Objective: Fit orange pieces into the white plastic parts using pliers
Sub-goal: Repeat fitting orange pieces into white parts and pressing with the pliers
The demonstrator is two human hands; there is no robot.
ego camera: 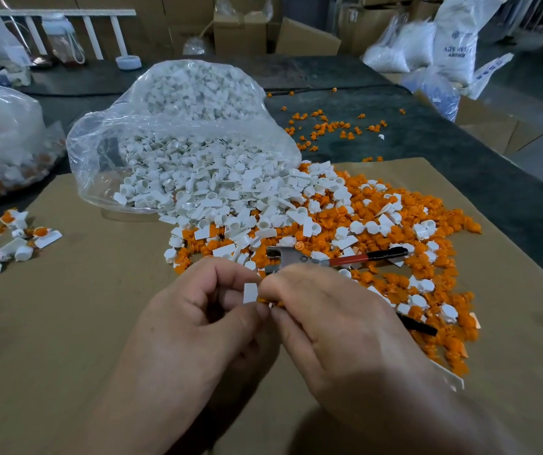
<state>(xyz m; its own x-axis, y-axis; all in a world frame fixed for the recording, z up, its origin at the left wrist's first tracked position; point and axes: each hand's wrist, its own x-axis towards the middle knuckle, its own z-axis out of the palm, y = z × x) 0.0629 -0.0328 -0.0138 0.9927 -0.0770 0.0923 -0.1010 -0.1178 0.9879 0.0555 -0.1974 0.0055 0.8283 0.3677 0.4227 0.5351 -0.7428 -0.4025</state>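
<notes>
Though most of the print on the white sack [457, 44] far beyond my grip is blurred, I can read "ABS" on it in blue letters.

Both of my hands meet at the middle of the cardboard sheet [82, 323]. My left hand [204, 310] has its fingers curled and pinches a small white part [250, 292] between thumb and fingertips. My right hand [335, 316] presses in from the other side, thumb and forefinger closed on an orange piece [271, 303], of which only a sliver shows just beside the white part's lower edge.

Just beyond the grip lie the pliers [284, 256], metal head toward my left hand. One red-and-black handle stretches away to the right over the pile. The other runs under my right hand and comes out behind it; I cannot tell whether that hand touches it.

Past the pliers spreads a mixed heap of orange pieces and white parts [345, 208], spilling from a clear bag [181, 133]. Well to the left of the grip sits a small cluster of white parts with orange fitted in [13, 238].
</notes>
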